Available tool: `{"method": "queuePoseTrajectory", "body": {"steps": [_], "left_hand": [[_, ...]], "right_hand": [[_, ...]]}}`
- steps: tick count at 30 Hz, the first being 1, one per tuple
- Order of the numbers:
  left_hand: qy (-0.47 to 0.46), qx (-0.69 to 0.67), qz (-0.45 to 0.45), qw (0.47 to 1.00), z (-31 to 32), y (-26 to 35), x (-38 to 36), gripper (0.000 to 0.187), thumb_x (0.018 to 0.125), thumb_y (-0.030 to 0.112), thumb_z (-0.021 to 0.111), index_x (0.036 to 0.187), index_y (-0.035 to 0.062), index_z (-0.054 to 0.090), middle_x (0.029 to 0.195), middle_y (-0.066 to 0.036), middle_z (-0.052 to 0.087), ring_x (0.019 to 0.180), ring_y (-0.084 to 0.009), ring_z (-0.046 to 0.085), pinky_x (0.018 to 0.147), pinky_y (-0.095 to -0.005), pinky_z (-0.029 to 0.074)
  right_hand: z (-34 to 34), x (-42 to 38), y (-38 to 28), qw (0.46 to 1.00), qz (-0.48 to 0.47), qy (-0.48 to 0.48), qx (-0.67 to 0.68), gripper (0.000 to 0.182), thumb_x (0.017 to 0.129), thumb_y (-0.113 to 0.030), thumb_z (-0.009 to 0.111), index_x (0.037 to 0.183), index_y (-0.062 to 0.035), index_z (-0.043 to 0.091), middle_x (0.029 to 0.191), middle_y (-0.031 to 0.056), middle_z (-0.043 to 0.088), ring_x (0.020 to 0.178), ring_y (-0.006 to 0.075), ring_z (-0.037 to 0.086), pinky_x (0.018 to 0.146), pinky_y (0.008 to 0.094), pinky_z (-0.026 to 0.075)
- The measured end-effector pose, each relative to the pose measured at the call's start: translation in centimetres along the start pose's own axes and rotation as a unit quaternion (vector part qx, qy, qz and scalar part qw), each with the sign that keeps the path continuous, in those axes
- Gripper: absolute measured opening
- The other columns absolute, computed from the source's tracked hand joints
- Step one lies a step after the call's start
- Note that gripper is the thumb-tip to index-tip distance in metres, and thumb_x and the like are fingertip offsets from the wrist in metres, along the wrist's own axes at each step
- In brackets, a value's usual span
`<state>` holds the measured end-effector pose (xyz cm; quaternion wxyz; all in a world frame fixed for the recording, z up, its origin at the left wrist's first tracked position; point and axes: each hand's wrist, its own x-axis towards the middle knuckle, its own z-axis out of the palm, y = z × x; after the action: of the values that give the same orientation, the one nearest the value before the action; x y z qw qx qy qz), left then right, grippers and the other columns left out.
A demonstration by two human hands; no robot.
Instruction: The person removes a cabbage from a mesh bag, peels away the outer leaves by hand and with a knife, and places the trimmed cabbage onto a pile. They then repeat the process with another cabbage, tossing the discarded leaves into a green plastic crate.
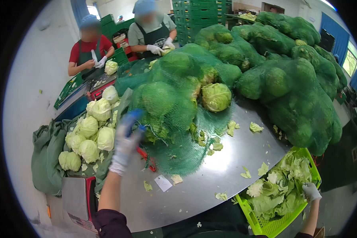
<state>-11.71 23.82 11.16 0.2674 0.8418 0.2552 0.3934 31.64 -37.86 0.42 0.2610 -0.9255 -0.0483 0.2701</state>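
Observation:
My left hand (125,150), in a white glove, is smeared by motion beside the open green mesh sack (162,95) of cabbages. It holds a small blue object (135,115), too blurred to name. A whole green cabbage (216,97) shows at the sack's mouth. My right hand (311,192), also gloved, is closed on the right rim of a yellow-green plastic crate (261,226) full of loose cabbage leaves (281,186). The crate is against the table's front edge.
Trimmed pale cabbages (89,150) are heaped left on green cloth, behind a scale (75,198). Full mesh sacks (301,99) are piled right. A paper tag (163,183) and leaf scraps lie on the metal table (186,194). Two gloved co-workers (152,35) stand across; green crates are stacked behind.

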Motion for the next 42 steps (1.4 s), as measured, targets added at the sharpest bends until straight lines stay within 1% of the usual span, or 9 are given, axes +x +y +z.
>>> {"method": "queuePoseTrajectory", "body": {"steps": [3, 4, 9, 18, 25, 29, 33, 36, 42], "left_hand": [[-0.23, 0.122, 0.251, 0.932, 7.5, 4.6, 0.2, 0.042, 0.08, 0.028, 0.066, 0.119, 0.0139, 0.06, 0.119, -0.018, 0.056, 0.113, -0.0367, 0.053, 0.097, -0.0454, 0.042], [-0.259, 0.146, 0.27, 0.916, 10.2, 5.8, 0.0, 0.043, 0.078, 0.027, 0.069, 0.116, 0.0101, 0.062, 0.12, -0.021, 0.055, 0.113, -0.0378, 0.052, 0.098, -0.045, 0.041], [-0.224, 0.135, 0.268, 0.927, 20.0, 5.9, 5.8, 0.051, 0.08, 0.03, 0.067, 0.127, 0.0142, 0.055, 0.13, -0.02, 0.05, 0.119, -0.0382, 0.049, 0.101, -0.0455, 0.038], [-0.159, 0.233, -0.026, 0.959, 31.0, 2.9, 15.6, 0.07, 0.076, 0.05, 0.065, 0.139, 0.0322, 0.04, 0.15, -0.011, 0.027, 0.137, -0.0385, 0.023, 0.11, -0.0592, 0.018], [-0.263, 0.217, 0.236, 0.91, 28.3, 10.5, -0.3, 0.046, 0.08, 0.037, 0.062, 0.123, 0.0226, 0.057, 0.131, -0.013, 0.048, 0.123, -0.0369, 0.041, 0.097, -0.0509, 0.036], [-0.081, 0.121, 0.272, 0.951, 24.0, 14.5, 1.7, 0.04, 0.077, 0.027, 0.067, 0.114, 0.0136, 0.064, 0.122, -0.018, 0.055, 0.114, -0.0351, 0.049, 0.096, -0.0465, 0.038], [-0.218, 0.012, -0.141, 0.966, 26.1, 9.2, 2.7, 0.046, 0.081, 0.026, 0.067, 0.125, 0.0139, 0.057, 0.131, -0.018, 0.048, 0.122, -0.0356, 0.041, 0.103, -0.0413, 0.034], [-0.104, 0.004, 0.045, 0.994, 25.1, 7.5, -1.6, 0.051, 0.082, 0.027, 0.067, 0.128, 0.0077, 0.053, 0.128, -0.019, 0.048, 0.123, -0.0334, 0.042, 0.104, -0.0397, 0.034], [-0.019, -0.357, -0.127, 0.925, 22.0, 10.0, -7.9, 0.048, 0.089, 0.017, 0.056, 0.134, 0.0011, 0.045, 0.138, -0.013, 0.042, 0.127, -0.0248, 0.04, 0.107, -0.0349, 0.031]], "right_hand": [[1.0, 6.6, 10.9, 0.874, -0.243, 0.21, -0.364, 0.024, 0.087, -0.023, 0.055, 0.088, 0.0, 0.062, 0.062, 0.0135, 0.061, 0.047, 0.023, 0.058, 0.044, 0.0362, 0.045], [1.6, -0.5, 0.7, 0.994, -0.028, 0.098, -0.033, 0.026, 0.088, -0.026, 0.055, 0.092, -0.0013, 0.062, 0.072, 0.0185, 0.064, 0.066, 0.0351, 0.063, 0.059, 0.0441, 0.049], [3.7, -1.7, 0.6, 0.898, -0.137, 0.298, -0.294, 0.022, 0.087, -0.021, 0.057, 0.091, 0.0002, 0.062, 0.072, 0.0169, 0.064, 0.061, 0.0275, 0.065, 0.052, 0.038, 0.049], [6.6, -2.0, -1.1, 0.972, -0.047, 0.225, 0.048, 0.014, 0.084, -0.013, 0.06, 0.089, -0.0001, 0.061, 0.059, 0.0076, 0.057, 0.042, 0.0165, 0.056, 0.043, 0.0306, 0.045], [9.0, -1.2, -13.2, 0.958, -0.096, 0.059, 0.263, 0.029, 0.086, -0.018, 0.059, 0.111, -0.0037, 0.061, 0.065, -0.0016, 0.054, 0.046, 0.0068, 0.047, 0.043, 0.0227, 0.038], [13.4, 2.6, -19.6, 0.913, -0.152, -0.049, 0.375, 0.038, 0.087, -0.025, 0.062, 0.118, -0.0039, 0.059, 0.08, 0.0013, 0.059, 0.053, 0.0059, 0.049, 0.044, 0.0222, 0.04], [18.5, 2.6, -24.3, 0.857, -0.125, -0.209, 0.454, 0.047, 0.087, -0.028, 0.066, 0.125, -0.0042, 0.051, 0.061, -0.0005, 0.052, 0.042, 0.0049, 0.046, 0.038, 0.0207, 0.037], [22.1, -0.2, -25.5, 0.835, -0.085, -0.293, 0.458, 0.048, 0.087, -0.034, 0.066, 0.121, -0.0044, 0.05, 0.06, -0.0001, 0.051, 0.041, 0.006, 0.046, 0.036, 0.0198, 0.036], [24.1, -5.1, -25.4, 0.791, -0.139, -0.335, 0.492, 0.056, 0.087, -0.034, 0.066, 0.13, -0.0053, 0.043, 0.063, 0.0002, 0.052, 0.046, 0.0065, 0.048, 0.038, 0.0196, 0.038]]}}
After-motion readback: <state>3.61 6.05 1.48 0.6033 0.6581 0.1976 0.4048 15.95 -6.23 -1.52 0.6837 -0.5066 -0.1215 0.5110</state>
